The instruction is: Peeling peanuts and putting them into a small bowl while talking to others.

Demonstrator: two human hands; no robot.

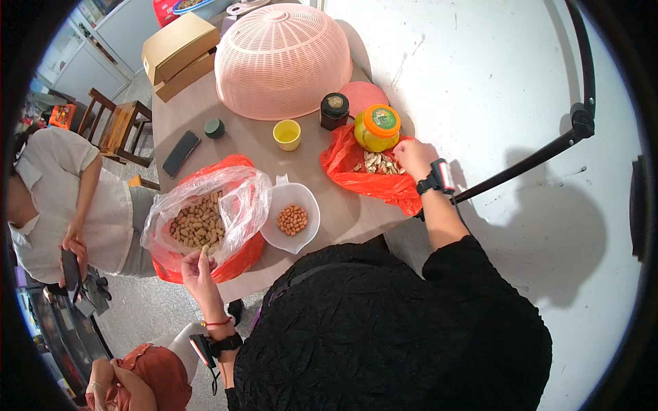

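Observation:
My left hand (pixel 199 275) pinches an unshelled peanut (pixel 205 249) between thumb and fingertips. It is at the near edge of a clear plastic bag (pixel 247 192) full of peanuts in their shells (pixel 198 221), set inside a red bag (pixel 254 254). Right of that, a white plastic bowl (pixel 308 226) with a spout holds shelled reddish peanuts (pixel 292 220). My right hand (pixel 414 156) is over the right side of another red plastic bag (pixel 342 167), beside broken peanut shells (pixel 380 163). Its fingers are curled, and whether anything is in them is hidden.
On the table (pixel 241 138) are a yellow-lidded jar (pixel 378 128), a dark jar (pixel 334 110), a yellow cup (pixel 287 134), a phone (pixel 181 153), a pink mesh food cover (pixel 282 61) and a cardboard box (pixel 180 51). Two people (pixel 67 190) sit at left. A white wall (pixel 488 103) borders the right.

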